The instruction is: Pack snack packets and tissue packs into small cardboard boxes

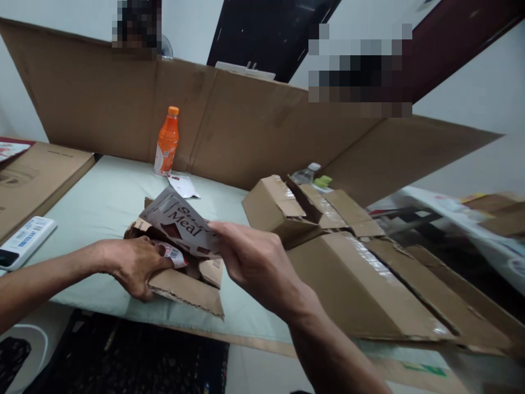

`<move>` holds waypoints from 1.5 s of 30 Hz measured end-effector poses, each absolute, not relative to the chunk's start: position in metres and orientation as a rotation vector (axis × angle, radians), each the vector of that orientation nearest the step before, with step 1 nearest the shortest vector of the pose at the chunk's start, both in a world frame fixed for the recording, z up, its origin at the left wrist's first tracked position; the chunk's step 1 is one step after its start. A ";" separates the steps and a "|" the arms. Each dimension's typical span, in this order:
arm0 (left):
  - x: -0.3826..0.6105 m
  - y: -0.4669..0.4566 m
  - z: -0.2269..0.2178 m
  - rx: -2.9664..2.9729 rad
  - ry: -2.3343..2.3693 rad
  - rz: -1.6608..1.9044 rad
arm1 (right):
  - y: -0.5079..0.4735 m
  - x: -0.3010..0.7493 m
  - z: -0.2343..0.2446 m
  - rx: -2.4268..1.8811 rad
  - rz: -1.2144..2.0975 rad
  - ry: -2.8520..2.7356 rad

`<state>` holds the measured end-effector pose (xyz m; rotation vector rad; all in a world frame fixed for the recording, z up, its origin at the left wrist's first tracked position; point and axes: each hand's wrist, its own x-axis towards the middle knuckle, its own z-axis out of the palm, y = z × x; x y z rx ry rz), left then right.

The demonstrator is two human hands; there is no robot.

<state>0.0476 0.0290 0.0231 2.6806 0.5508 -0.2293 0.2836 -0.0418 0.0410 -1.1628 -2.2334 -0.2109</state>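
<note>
A flat white packet (pixel 189 230) printed with "Meal" is pinched in my right hand (pixel 262 268), tilted over the small open cardboard box (pixel 186 293). My left hand (pixel 137 265) is closed over the near left wall of that box, some fingers hidden inside it. Beside those fingers, a small white and red packet (pixel 175 255) lies in the box; I cannot tell whether the hand touches it. The box rests on the pale green cloth (pixel 110 191), its flaps spread apart.
Behind stand an orange bottle (pixel 167 142) and a white pouch (pixel 186 186), before a tall cardboard panel (pixel 254 126). Larger open cartons (pixel 348 284) fill the right side. At left lie a big flat carton (pixel 45 169) and a white device (pixel 28 241).
</note>
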 end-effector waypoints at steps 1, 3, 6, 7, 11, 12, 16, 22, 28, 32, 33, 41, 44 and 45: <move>0.047 0.030 0.021 2.663 0.544 -0.221 | -0.038 0.279 0.042 -1.261 -0.193 -2.307; 0.045 0.031 0.019 2.616 0.510 -0.246 | -0.029 0.268 0.042 -1.455 -0.059 -2.478; 0.046 0.030 0.019 2.584 0.502 -0.285 | -0.015 0.253 0.038 -1.577 0.181 -2.674; 0.046 0.030 0.020 2.582 0.504 -0.301 | -0.012 0.250 0.037 -1.591 0.220 -2.715; 0.046 0.025 0.020 2.613 0.600 -0.335 | -0.011 0.251 0.038 -1.697 0.158 -2.766; 0.046 0.023 0.019 2.628 0.629 -0.342 | -0.012 0.252 0.039 -1.729 0.117 -2.764; 0.046 0.017 0.012 2.730 0.723 -0.294 | -0.002 0.248 0.036 -1.838 0.053 -2.876; 0.039 0.010 0.007 2.816 0.649 -0.150 | 0.038 0.220 0.010 -1.751 0.203 -3.028; -0.013 -0.006 0.035 2.835 0.648 0.396 | 0.016 0.259 0.009 -1.460 0.220 -2.681; -0.049 -0.010 0.024 2.733 0.933 0.790 | -0.031 0.308 0.010 -1.224 0.035 -1.882; -0.053 -0.009 0.015 2.689 0.997 0.837 | -0.040 0.316 0.008 -1.231 0.021 -1.801; -0.012 0.006 -0.043 2.343 1.139 1.026 | -0.040 0.318 -0.026 -1.461 0.373 -2.193; 0.002 0.010 -0.045 2.320 1.251 1.126 | -0.036 0.321 -0.024 -1.409 0.374 -2.072; 0.005 0.011 -0.045 2.347 1.254 1.153 | -0.035 0.322 -0.022 -1.391 0.288 -1.966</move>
